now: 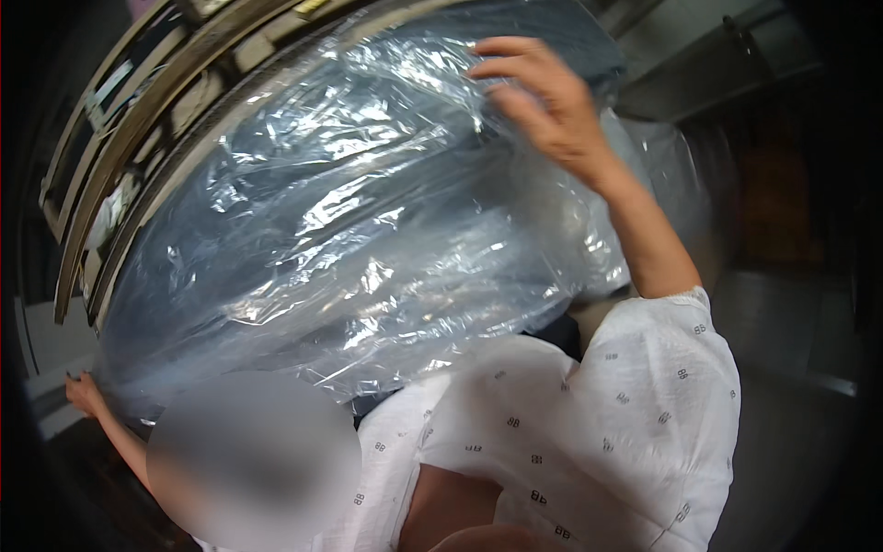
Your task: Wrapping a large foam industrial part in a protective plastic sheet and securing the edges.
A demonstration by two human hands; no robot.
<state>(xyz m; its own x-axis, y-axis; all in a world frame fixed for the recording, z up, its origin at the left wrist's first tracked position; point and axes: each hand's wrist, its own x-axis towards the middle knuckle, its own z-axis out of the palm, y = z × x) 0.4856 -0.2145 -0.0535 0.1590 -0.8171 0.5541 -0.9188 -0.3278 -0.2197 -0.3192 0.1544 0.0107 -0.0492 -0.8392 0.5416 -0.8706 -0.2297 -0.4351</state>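
A large clear plastic sheet (pixel 368 221), wrinkled and shiny, spreads before me over something dark blue-grey and flat. What lies under it shows only faintly. At the far right part of the sheet, my right hand (pixel 547 106) is open above the plastic, its fingers apart and slightly bent, holding nothing. Stretched out to the far left, my left hand (pixel 85 394) is at the sheet's left end. Its fingers look curled closed on the plastic's edge, though they are small in view.
Long curved-looking wooden rails (pixel 138 166) run along the left and back, with pale things and cord between them. A grey metal surface (pixel 717 64) stands at the back right. More clear plastic (pixel 676 170) hangs at the right. A blurred patch covers part of the lower left.
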